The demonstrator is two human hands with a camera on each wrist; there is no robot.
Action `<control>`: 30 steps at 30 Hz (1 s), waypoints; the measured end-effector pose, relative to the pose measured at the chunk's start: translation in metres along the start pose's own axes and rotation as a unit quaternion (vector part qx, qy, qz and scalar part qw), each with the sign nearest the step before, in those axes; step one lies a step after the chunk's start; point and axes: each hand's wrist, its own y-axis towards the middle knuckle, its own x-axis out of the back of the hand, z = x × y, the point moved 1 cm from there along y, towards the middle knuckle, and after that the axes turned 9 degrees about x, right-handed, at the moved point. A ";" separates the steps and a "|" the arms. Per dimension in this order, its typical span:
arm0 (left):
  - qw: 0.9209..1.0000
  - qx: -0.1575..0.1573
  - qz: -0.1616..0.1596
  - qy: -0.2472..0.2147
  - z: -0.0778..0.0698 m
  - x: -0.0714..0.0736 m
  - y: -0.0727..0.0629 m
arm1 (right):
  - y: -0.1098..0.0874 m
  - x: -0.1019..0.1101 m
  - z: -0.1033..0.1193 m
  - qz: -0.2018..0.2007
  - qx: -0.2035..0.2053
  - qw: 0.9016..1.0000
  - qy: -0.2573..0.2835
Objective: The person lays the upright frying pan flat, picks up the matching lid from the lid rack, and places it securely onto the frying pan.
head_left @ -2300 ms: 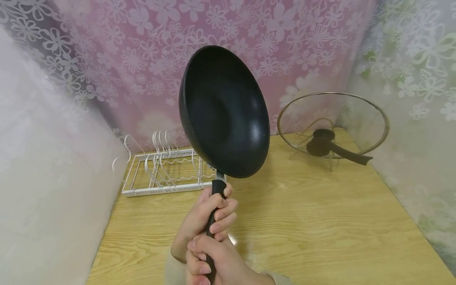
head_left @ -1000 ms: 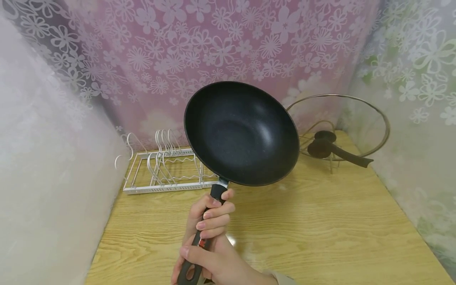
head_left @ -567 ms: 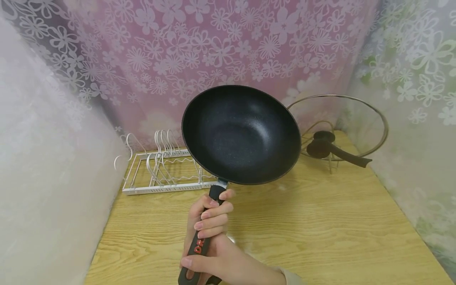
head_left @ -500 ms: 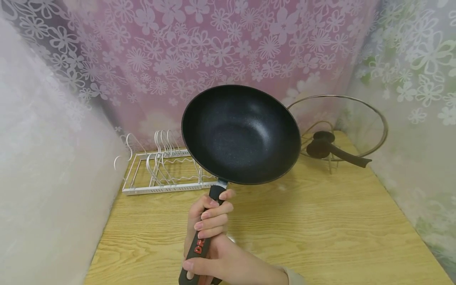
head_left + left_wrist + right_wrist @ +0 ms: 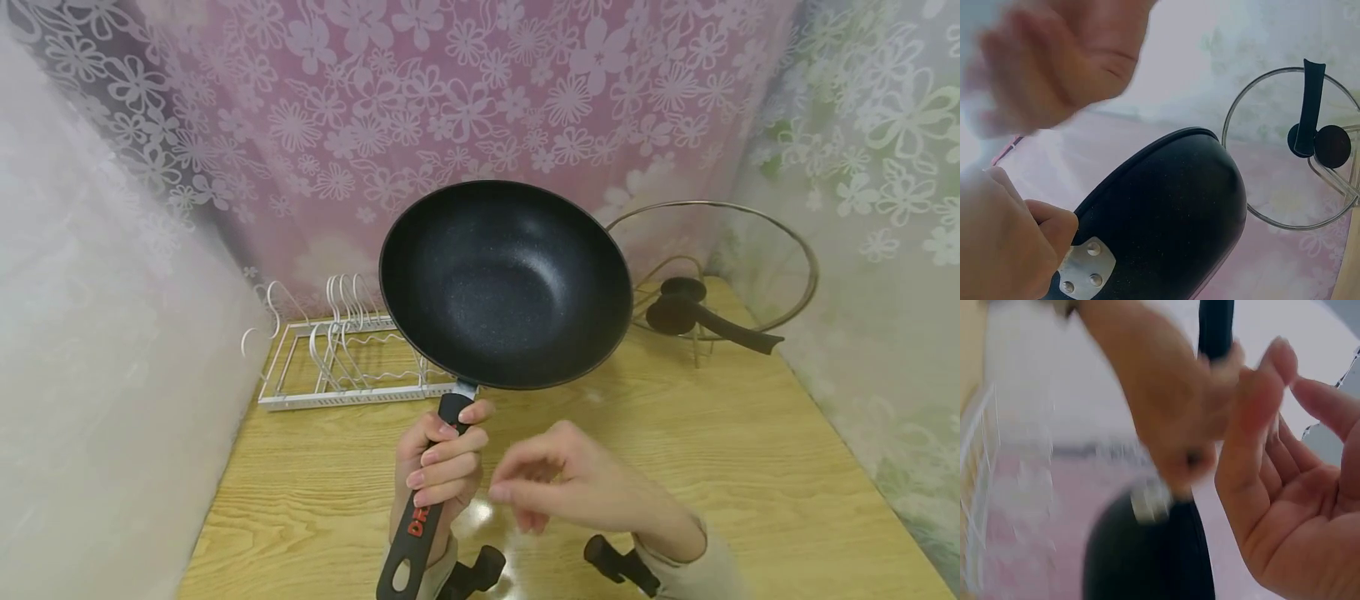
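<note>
Well, your left hand [image 5: 442,462] has its fingers curled round the handle [image 5: 416,537]; your right hand [image 5: 573,482], loosely bent, holds nothing beside it. Above the table [image 5: 690,450], the pan [image 5: 504,283] tips toward you; gripping near its bowl should help steady it.

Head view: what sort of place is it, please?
Probably a screened-off tabletop nook, perhaps for handling cookware: floral sheeting stands behind a wood-grain table, and a black wok is held above it.
</note>
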 end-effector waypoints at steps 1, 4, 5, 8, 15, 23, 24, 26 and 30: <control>1.000 0.000 0.002 -0.003 0.000 0.000 0.000 | -0.001 0.009 0.003 -0.019 0.001 1.000 -0.023; 1.000 0.002 0.009 -0.012 0.001 0.001 0.000 | -0.003 0.031 0.010 -0.074 -0.007 0.993 -0.096; 1.000 0.003 0.011 -0.014 0.001 0.001 0.000 | -0.004 0.038 0.011 -0.089 -0.008 0.989 -0.121; 1.000 0.009 0.014 -0.020 0.000 0.001 0.001 | -0.005 0.058 0.015 -0.139 0.000 0.966 -0.219; 0.999 0.010 0.014 -0.035 0.001 0.000 0.003 | -0.006 0.129 0.010 -0.208 0.048 0.828 -0.518; 0.999 0.007 0.014 -0.042 0.003 0.001 0.005 | -0.012 0.205 -0.017 -0.242 0.092 0.728 -0.634; 0.999 0.009 0.014 -0.041 0.003 0.001 0.005 | -0.014 0.212 -0.020 -0.247 0.090 0.723 -0.638; 0.999 0.012 0.015 -0.040 0.003 0.001 0.005 | -0.016 0.225 -0.026 -0.256 0.075 0.717 -0.644; 0.999 0.017 0.014 -0.038 0.003 0.000 0.006 | -0.019 0.242 -0.033 -0.256 0.008 0.727 -0.637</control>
